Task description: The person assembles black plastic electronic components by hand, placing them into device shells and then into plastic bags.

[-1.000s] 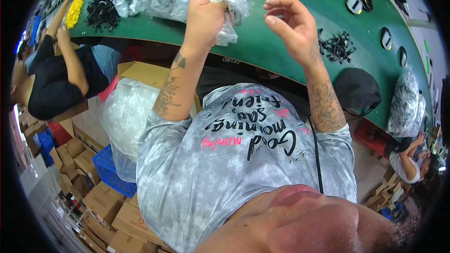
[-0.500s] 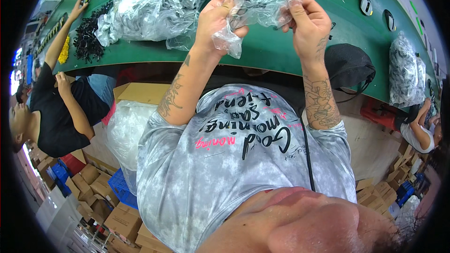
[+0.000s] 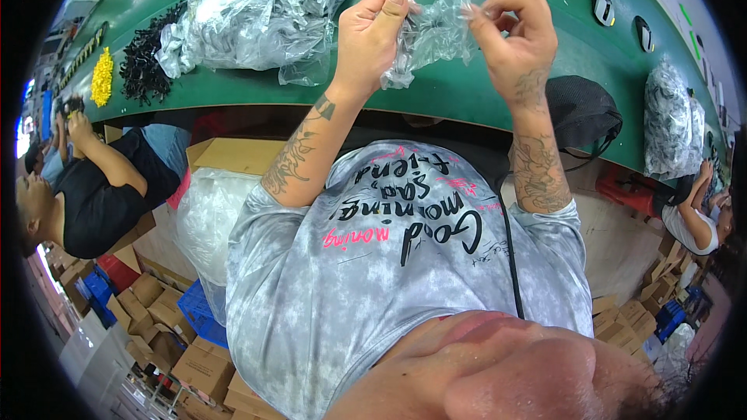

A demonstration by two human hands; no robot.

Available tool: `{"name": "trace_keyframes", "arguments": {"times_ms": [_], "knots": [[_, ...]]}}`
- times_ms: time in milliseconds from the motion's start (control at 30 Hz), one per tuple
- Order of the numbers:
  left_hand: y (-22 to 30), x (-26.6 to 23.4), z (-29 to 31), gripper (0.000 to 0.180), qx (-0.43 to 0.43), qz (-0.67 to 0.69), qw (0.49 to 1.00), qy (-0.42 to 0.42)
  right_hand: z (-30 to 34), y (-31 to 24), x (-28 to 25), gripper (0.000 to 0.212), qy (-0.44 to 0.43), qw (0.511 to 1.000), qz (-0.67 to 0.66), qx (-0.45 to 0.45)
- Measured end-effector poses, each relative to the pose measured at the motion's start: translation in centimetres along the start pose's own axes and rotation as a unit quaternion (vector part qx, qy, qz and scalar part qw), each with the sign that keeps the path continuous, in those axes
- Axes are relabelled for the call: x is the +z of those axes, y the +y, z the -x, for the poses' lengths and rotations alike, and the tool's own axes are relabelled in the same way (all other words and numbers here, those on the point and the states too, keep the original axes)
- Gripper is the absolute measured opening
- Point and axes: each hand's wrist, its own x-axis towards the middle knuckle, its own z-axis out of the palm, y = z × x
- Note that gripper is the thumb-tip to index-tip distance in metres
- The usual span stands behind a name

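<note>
A crumpled clear plastic bag (image 3: 445, 29) is stretched between my two hands above the green table (image 3: 459, 85). My left hand (image 3: 369, 45) is closed around its left end, the thumb lying on top. Something dark shows through the plastic beside those fingers, too covered to name. At the other end, my right hand (image 3: 517, 40) pinches the bag's edge between thumb and fingertips. To the left of my left hand lies a large clear sack (image 3: 261, 19) packed with grey bagged items.
Left of the sack are a black heap of small parts (image 3: 148, 66) and a yellow pile (image 3: 102, 78). Black-and-white devices (image 3: 602, 8) sit at the right. A black mesh bag (image 3: 580, 109) hangs at the table edge. A co-worker (image 3: 101, 194) is at the left, above cardboard boxes (image 3: 204, 365).
The plastic bag has been shifted and respread between my hands, and my right-hand grip has moved to its upper corner. The co-worker at left has drawn an outstretched arm back from the table.
</note>
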Motion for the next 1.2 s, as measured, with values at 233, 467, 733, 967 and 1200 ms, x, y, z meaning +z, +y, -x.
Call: {"name": "trace_keyframes", "arguments": {"times_ms": [233, 467, 733, 967, 1200], "knots": [[-0.3, 0.5, 0.0, 0.035, 0.032, 0.057, 0.998, -0.005, 0.2, -2.1, -1.4, 0.02, -0.202, 0.957, 0.202, 0.06], [0.2, 0.5, 0.5, 0.034, 0.023, 0.023, 0.999, -0.013, 0.3, -1.7, -0.6, 0.023, -0.165, 0.966, 0.168, 0.104], [-1.3, -0.2, 0.2, 0.034, 0.053, -0.046, 0.997, -0.019, 1.9, 1.5, 0.8, 0.02, 0.006, 0.993, 0.002, 0.115], [-3.3, -1.7, 0.6, 0.029, 0.034, -0.052, 0.996, -0.06, 0.1, 2.5, -1.1, 0.016, 0.188, 0.965, -0.098, 0.155], [2.2, -6.7, 1.9, 0.014, 0.075, -0.353, 0.932, 0.038, -2.2, 7.3, -6.9, 0.04, -0.066, 0.845, 0.401, 0.347]]}}
